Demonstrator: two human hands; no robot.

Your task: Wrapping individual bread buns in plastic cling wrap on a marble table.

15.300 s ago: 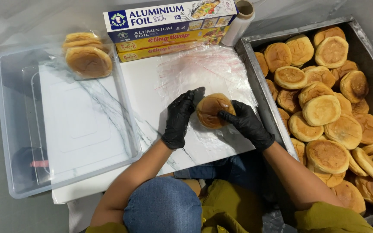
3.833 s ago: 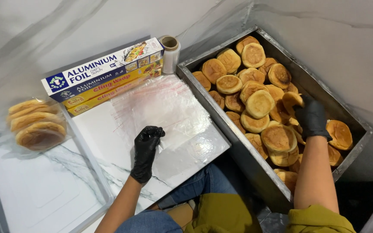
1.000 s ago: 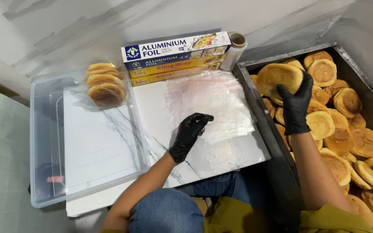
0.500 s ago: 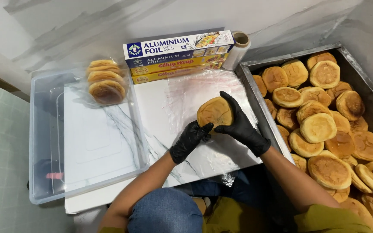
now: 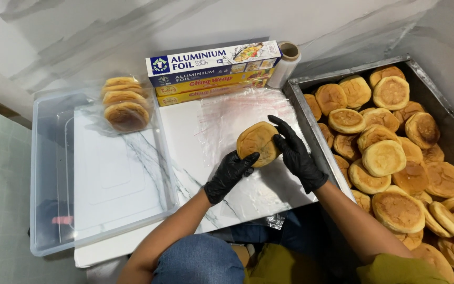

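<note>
I have my left hand (image 5: 230, 174) and right hand (image 5: 296, 153), both black-gloved, cupped loosely around one burger bun (image 5: 258, 143); it sits on the cling film sheet (image 5: 237, 113) over the marble board (image 5: 185, 131), just beside the steel tray (image 5: 296, 89) of buns.

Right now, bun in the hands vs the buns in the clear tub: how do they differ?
The held bun is bare and single, gripped by both gloved hands, left hand and right hand, over the plastic film. The tub buns are already wrapped and lean stacked in the clear tub, untouched. Both are round and golden-brown.
</note>
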